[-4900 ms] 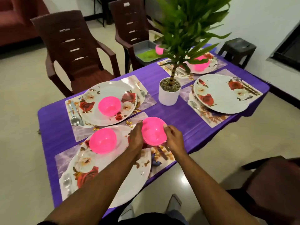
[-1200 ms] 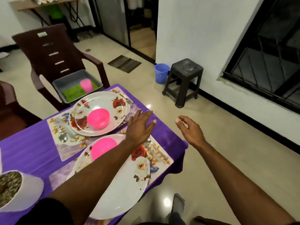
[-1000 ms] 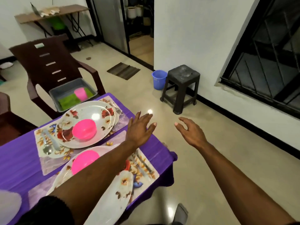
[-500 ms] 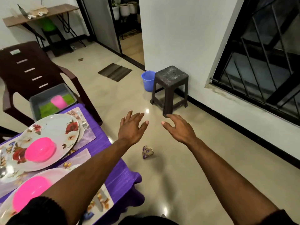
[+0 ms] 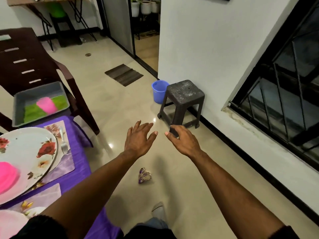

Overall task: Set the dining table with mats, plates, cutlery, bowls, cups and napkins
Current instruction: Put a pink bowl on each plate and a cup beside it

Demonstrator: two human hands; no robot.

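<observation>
Both hands, left hand (image 5: 139, 142) & right hand (image 5: 184, 143), hang empty w/ fingers spread loose over the floor; pink cup (image 5: 46, 105) sits in grey tray (image 5: 20, 99) on chair (image 5: 25, 66). Risk: slipping on the crumpled wrapper (image 5: 144, 175) underfoot, or hip snagging purple tablecloth (image 5: 76, 176), dragging plate (image 5: 24, 157).

The plate (image 5: 25, 152) and the pink bowl (image 5: 6, 177) on it run off the left edge, so only part of each shows. Second plate (image 5: 10, 223) near the bottom left is mostly blurred. The crumpled thing (image 5: 144, 175) on the floor is too small to identify.
</observation>
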